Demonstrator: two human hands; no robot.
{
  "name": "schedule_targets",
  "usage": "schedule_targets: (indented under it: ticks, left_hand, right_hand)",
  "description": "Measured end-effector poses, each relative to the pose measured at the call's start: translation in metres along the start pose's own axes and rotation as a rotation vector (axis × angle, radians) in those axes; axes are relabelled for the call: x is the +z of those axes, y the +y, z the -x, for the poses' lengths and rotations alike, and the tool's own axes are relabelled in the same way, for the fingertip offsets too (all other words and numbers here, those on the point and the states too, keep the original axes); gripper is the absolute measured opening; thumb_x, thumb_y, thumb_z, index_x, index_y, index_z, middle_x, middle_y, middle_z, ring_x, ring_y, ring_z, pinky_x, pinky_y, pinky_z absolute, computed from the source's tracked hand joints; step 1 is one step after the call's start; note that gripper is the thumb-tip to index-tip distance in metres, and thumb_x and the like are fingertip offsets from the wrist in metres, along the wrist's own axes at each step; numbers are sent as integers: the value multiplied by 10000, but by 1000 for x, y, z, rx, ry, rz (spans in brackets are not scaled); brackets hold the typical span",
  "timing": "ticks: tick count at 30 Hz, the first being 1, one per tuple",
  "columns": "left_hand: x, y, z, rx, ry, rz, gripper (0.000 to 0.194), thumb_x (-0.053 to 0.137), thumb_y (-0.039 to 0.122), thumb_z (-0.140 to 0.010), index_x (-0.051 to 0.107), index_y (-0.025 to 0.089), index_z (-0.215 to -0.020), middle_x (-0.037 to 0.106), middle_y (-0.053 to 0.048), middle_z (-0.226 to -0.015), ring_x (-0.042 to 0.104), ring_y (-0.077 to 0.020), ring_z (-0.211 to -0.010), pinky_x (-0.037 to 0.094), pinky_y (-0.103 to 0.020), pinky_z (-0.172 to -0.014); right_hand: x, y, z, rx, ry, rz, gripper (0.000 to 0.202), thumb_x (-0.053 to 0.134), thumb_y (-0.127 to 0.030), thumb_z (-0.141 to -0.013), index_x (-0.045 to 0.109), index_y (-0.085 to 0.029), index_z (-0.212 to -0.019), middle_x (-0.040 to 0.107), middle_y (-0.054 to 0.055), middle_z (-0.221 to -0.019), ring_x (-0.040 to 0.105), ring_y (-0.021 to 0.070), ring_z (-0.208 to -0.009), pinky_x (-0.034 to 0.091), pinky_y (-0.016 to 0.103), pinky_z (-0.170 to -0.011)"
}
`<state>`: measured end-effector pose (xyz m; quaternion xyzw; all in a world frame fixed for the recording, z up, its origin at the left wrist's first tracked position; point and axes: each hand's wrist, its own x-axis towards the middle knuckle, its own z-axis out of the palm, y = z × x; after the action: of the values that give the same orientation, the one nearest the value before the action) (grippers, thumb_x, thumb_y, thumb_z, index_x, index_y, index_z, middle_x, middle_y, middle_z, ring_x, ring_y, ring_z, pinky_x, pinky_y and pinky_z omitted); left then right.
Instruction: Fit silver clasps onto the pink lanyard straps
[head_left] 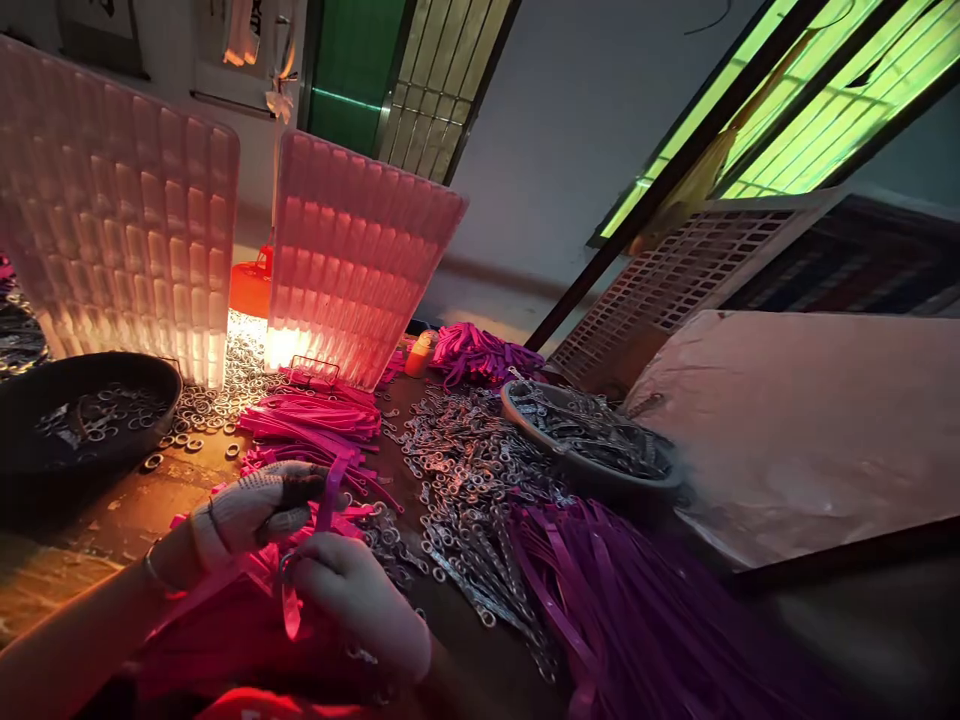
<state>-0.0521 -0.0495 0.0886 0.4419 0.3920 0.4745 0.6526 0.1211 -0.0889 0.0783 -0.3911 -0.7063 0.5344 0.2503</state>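
Note:
My left hand (251,508), in a white glove with dark fingertips, pinches a flat pink strap (330,490) near its upper end. Just below and to the right, my right hand (364,595) has its fingers closed on the same strap, whose lower end (291,610) hangs out under the fingers. A small metal ring (286,564) shows at the right fingertips; whether the strap passes through it I cannot make out. Beyond both hands lies a pile of pink straps (315,425). More straps lie under my wrists.
To the left stands a dark bowl (169,405) with metal rings, beside loose rings (217,395). A heap of metal chain pieces (465,470) and a basin (600,475) of them lie right. Purple straps (630,610) fill the near right. Two plastic panels (352,250) stand behind, near a lamp (251,288).

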Motion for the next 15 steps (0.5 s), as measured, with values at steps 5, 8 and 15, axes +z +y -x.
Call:
schedule_targets:
  ticks: [5, 8, 15]
  left_hand:
    - [5, 21, 9, 56, -97, -32, 201, 780, 115, -697, 728, 175, -881, 723, -111, -962, 657, -199, -885, 499, -185, -589]
    - [4, 21, 13, 62, -107, 16, 193, 728, 146, -743, 696, 175, -930, 709, -75, -886, 622, -136, -741, 446, -148, -519]
    - [9, -15, 11, 19, -59, -29, 157, 671, 252, -770, 614, 165, -889, 568, 16, -701, 445, -60, -520, 356, -136, -434]
  right_hand:
    - [17, 5, 7, -88, 85, 99, 222, 543, -187, -888, 690, -198, -722, 606, -45, -673, 544, 111, -675, 412, 204, -622]
    - [1, -3, 14, -266, 245, 179, 188, 556, -168, -918, 734, -221, -890, 710, 4, -991, 619, 149, -949, 460, 231, -841]
    - [-38, -7, 12, -361, 509, 520, 221, 563, -181, -966, 670, -220, -1155, 734, 44, -1023, 667, 174, -927, 461, 254, -817]
